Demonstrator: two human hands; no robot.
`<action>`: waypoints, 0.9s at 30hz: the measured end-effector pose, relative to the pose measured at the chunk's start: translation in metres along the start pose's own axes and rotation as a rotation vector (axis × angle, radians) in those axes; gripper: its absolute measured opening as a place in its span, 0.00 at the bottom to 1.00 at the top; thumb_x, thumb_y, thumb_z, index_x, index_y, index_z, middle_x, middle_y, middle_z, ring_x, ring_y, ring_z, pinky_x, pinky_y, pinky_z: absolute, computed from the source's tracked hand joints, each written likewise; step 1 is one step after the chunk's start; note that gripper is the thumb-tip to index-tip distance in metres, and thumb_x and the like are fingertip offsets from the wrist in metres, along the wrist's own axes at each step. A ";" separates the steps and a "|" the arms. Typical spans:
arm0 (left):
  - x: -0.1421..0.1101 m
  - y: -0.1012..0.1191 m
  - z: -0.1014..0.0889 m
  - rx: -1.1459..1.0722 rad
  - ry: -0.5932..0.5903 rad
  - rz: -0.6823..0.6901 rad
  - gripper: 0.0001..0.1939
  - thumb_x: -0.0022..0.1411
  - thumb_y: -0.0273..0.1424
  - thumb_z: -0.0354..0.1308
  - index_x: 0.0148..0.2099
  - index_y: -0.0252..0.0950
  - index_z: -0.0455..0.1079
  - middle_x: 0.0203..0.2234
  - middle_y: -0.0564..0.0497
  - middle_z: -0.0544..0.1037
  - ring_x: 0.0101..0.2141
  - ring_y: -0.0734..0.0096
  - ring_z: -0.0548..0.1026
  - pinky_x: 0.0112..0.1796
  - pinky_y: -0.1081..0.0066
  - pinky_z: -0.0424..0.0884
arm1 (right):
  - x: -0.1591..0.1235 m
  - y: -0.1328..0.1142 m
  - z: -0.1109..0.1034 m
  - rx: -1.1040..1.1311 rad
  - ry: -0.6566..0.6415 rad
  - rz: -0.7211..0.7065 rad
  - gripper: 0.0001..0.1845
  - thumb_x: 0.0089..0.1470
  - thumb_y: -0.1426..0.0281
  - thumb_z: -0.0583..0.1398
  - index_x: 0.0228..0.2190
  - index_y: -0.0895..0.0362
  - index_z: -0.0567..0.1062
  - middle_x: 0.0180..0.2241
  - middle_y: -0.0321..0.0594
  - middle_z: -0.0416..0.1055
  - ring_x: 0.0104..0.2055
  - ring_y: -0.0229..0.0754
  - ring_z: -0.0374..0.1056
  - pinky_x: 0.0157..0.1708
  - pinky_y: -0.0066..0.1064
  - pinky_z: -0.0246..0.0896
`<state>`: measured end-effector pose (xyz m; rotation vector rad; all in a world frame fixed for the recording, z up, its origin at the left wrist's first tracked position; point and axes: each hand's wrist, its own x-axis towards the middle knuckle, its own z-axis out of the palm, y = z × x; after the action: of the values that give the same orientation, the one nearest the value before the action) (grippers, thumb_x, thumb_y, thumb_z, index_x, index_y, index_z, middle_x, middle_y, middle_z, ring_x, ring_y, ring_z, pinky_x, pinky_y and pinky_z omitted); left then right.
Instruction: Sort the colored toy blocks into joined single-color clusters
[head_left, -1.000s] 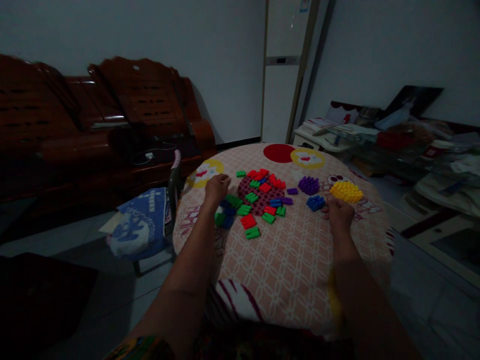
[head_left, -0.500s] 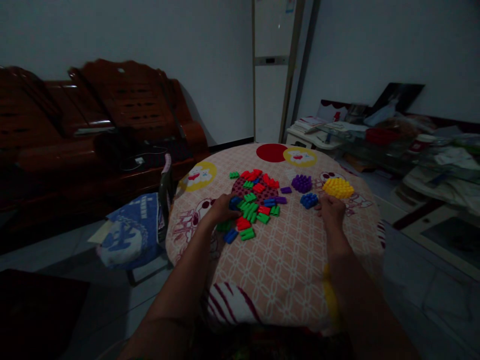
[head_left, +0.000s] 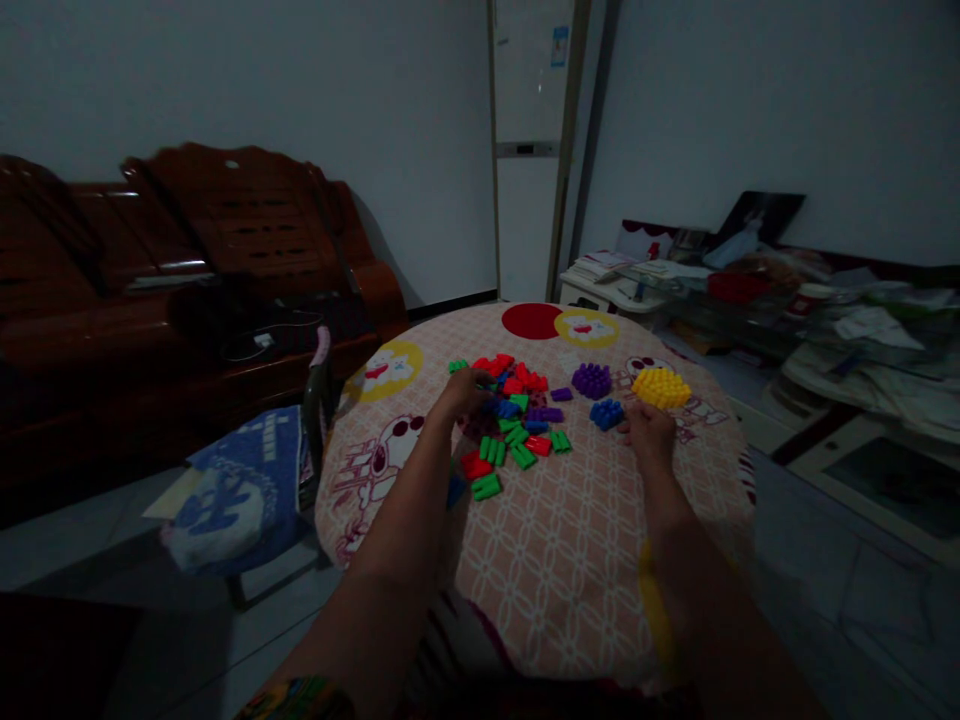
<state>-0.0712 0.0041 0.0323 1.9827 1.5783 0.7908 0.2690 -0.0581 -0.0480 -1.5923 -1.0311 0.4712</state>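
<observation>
My left hand (head_left: 465, 392) reaches over a loose pile of plastic building blocks, its fingers stretched and apart among red and blue pieces. Green blocks (head_left: 492, 450) and a red block (head_left: 475, 465) lie nearer to me, below that hand. My right hand (head_left: 651, 432) rests on the table at the right with its fingers curled in; whether anything is inside them is hidden. Just left of its fingertips is a cluster of blue blocks (head_left: 606, 414). Behind it stand a purple cluster (head_left: 592, 380) and a yellow cluster (head_left: 661, 388), both studded.
A round table with a patterned pink cloth (head_left: 555, 560) is in front of me. To the left stand a chair with a blue cloth (head_left: 240, 490) and a wooden sofa (head_left: 247, 230). A cluttered glass-topped cabinet (head_left: 750, 290) is at the right.
My left hand has moved farther back over the pile, and several green and blue blocks have shifted. My right hand stays beside the blue cluster. The camera view has turned slightly.
</observation>
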 end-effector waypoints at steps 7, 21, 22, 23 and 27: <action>-0.006 0.005 0.016 -0.570 -0.115 -0.042 0.15 0.47 0.29 0.66 0.40 0.29 0.79 0.25 0.52 0.77 0.26 0.72 0.74 0.36 0.66 0.77 | -0.001 -0.002 0.001 0.014 0.001 -0.011 0.17 0.48 0.56 0.58 0.26 0.58 0.75 0.16 0.34 0.70 0.16 0.38 0.63 0.15 0.26 0.58; -0.029 0.109 0.102 -0.045 -0.032 0.226 0.10 0.57 0.26 0.60 0.42 0.34 0.79 0.37 0.46 0.83 0.37 0.65 0.79 0.44 0.69 0.72 | 0.003 -0.002 0.001 -0.001 0.008 -0.054 0.17 0.48 0.56 0.57 0.25 0.57 0.75 0.16 0.33 0.69 0.21 0.39 0.66 0.20 0.26 0.61; -0.029 0.113 0.109 -0.005 -0.017 0.209 0.10 0.58 0.26 0.60 0.41 0.33 0.79 0.37 0.45 0.83 0.38 0.65 0.79 0.45 0.68 0.72 | 0.003 -0.001 0.002 0.001 0.003 -0.048 0.17 0.48 0.55 0.57 0.25 0.57 0.75 0.16 0.33 0.69 0.21 0.39 0.66 0.20 0.26 0.61; -0.029 0.116 0.115 0.024 -0.015 0.194 0.09 0.59 0.26 0.59 0.40 0.32 0.79 0.37 0.44 0.83 0.38 0.64 0.79 0.45 0.67 0.72 | 0.003 -0.001 0.002 0.004 -0.002 -0.042 0.18 0.48 0.55 0.57 0.26 0.57 0.75 0.16 0.33 0.69 0.21 0.39 0.67 0.20 0.26 0.61; -0.028 0.116 0.128 0.041 -0.061 0.136 0.08 0.58 0.29 0.61 0.39 0.31 0.78 0.36 0.43 0.82 0.39 0.62 0.78 0.44 0.66 0.71 | 0.004 -0.001 0.003 -0.004 -0.006 -0.032 0.19 0.49 0.53 0.56 0.25 0.56 0.74 0.16 0.34 0.69 0.20 0.39 0.66 0.20 0.26 0.60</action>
<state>0.0944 -0.0505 0.0155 2.1409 1.4480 0.7472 0.2683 -0.0533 -0.0471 -1.5764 -1.0611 0.4525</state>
